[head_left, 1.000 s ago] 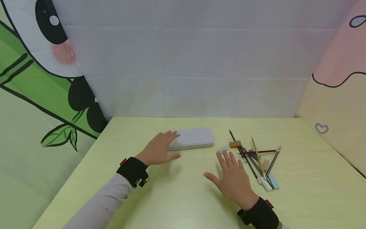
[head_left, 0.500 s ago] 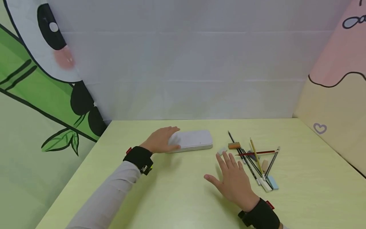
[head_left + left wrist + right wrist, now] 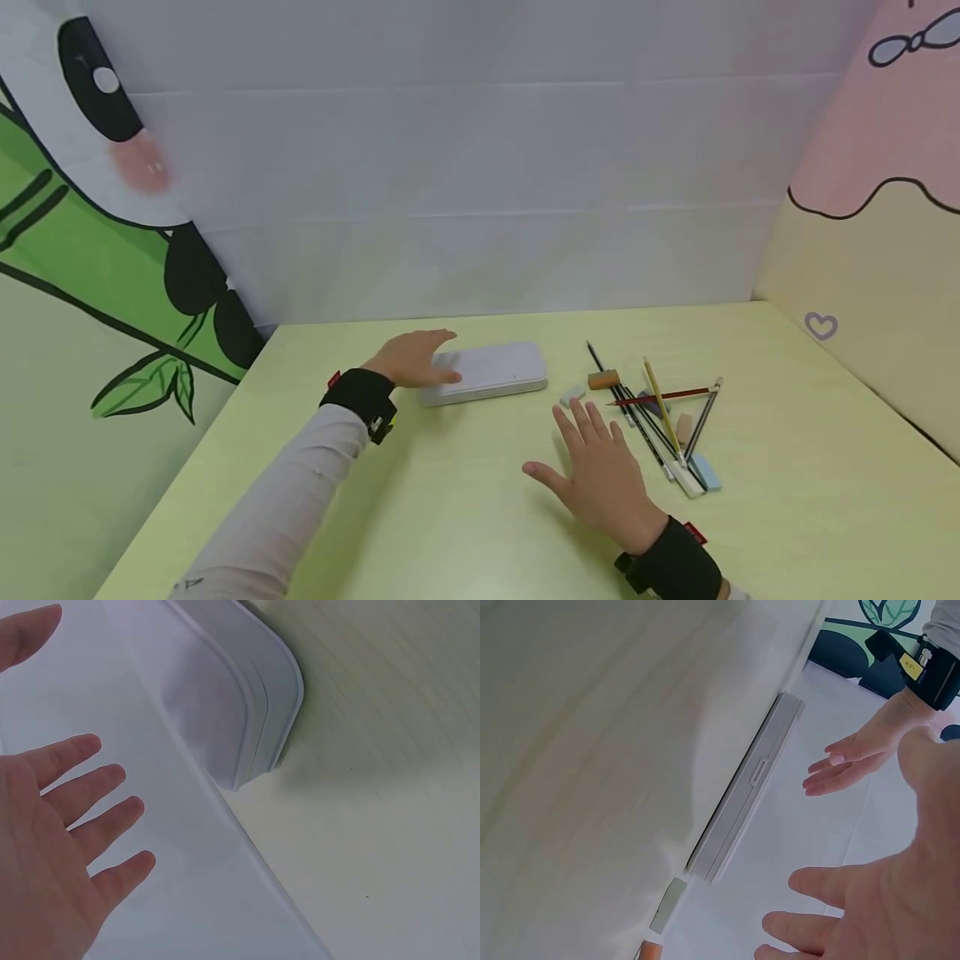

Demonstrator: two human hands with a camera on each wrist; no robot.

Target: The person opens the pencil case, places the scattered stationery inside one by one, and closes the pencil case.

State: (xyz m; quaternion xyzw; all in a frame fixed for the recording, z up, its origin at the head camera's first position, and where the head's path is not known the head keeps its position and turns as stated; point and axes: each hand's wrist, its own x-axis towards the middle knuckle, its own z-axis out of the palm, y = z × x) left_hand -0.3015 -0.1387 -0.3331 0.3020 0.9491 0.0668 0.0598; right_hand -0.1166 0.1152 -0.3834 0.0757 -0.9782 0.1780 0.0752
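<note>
A flat white pencil case (image 3: 495,369) lies closed on the table. My left hand (image 3: 412,358) hovers at its left end, thumb and fingers spread apart. In the left wrist view the fingers (image 3: 112,817) are extended beside the corner of the pencil case (image 3: 217,712) and hold nothing. My right hand (image 3: 603,479) is held over the table with straight, spread fingers, just left of a loose pile of pencils (image 3: 660,433). The right wrist view shows the latch side of the pencil case (image 3: 746,787) with the left hand (image 3: 862,750) beyond it.
Among the pencils lie several erasers: an orange-brown one (image 3: 603,380), a blue one (image 3: 707,472), a white one (image 3: 686,481). A pale eraser (image 3: 573,395) sits between case and pile. A white backdrop (image 3: 480,208) stands along the table's far edge.
My left hand has moved forward to the pencil case's left end, its thumb and fingers spreading apart there. The right hand stays almost still. The head view has shifted slightly.
</note>
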